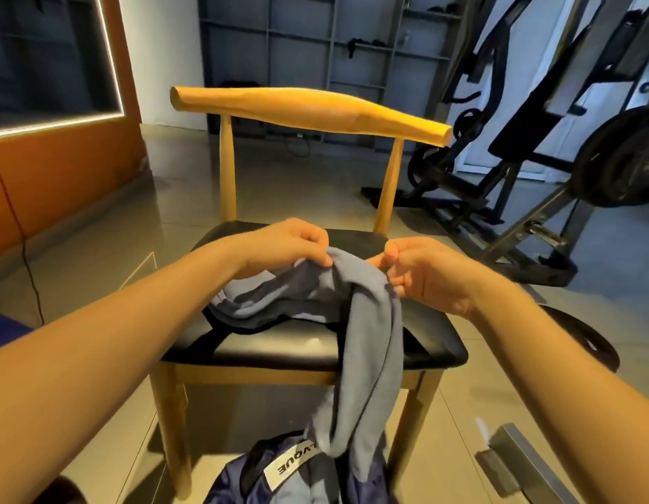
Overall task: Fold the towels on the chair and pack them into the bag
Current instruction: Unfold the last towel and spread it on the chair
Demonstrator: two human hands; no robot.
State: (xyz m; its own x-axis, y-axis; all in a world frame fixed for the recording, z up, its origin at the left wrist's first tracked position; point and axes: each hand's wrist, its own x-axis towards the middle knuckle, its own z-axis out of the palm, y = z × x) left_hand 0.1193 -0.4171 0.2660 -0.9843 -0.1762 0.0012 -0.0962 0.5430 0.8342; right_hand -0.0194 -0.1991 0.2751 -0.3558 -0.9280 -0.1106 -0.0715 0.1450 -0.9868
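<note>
Two grips, left hand [290, 245] and right hand [425, 274], pinch towel [366, 340] top; rest hangs below, past chair [279, 347], toward bag [243, 481].

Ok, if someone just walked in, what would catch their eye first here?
Both hands, the left hand and right hand, pinch a grey towel at centre, which hangs over the front of the chair toward a navy bag on the floor below. Behind, the chair's wooden backrest stands out, with black gym equipment at right.

A grey-blue towel [366, 343] drapes past the front edge of the black chair seat [279, 347] onto the navy bag [243, 481] on the floor; a second towel [250, 307] lies crumpled on the seat.
</note>
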